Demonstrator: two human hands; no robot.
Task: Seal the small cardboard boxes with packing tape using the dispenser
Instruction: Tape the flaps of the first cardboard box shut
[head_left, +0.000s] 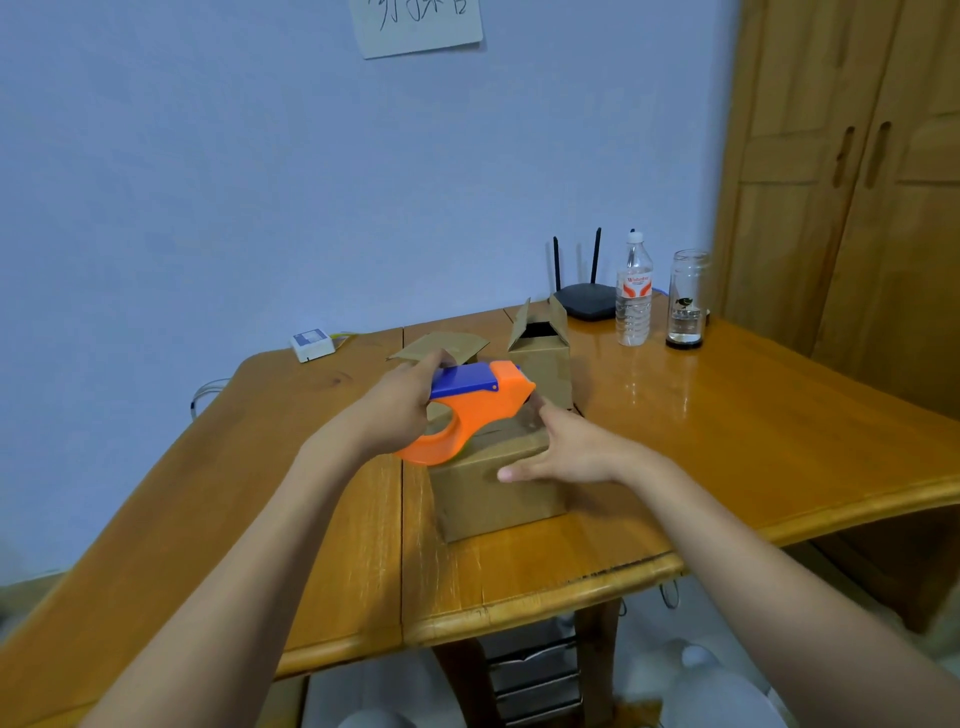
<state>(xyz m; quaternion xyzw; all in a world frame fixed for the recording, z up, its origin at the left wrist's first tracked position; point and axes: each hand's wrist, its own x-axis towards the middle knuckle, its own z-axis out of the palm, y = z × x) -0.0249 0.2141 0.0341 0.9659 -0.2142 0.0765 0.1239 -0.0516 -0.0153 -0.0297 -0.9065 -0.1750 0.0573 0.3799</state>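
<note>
Head view: the left hand (402, 402) grips the orange-and-blue plastic tape dispenser (470, 410) over the closed brown cardboard box (493, 488) at table (727, 441) centre; at three o'clock, the right hand (566, 449) presses it, fingers straight.

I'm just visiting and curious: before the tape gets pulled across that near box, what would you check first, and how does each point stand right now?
1. Left hand grips the orange and blue tape dispenser: ok.
2. Right hand lies flat on the near cardboard box, steadying it: ok.
3. Near box's flaps closed: ok.
4. Tape end stuck to the box: cannot tell, hidden by the dispenser.
5. Far cardboard box closed: not ok, flaps stand open.
6. Water bottle away from the work: ok.
</note>
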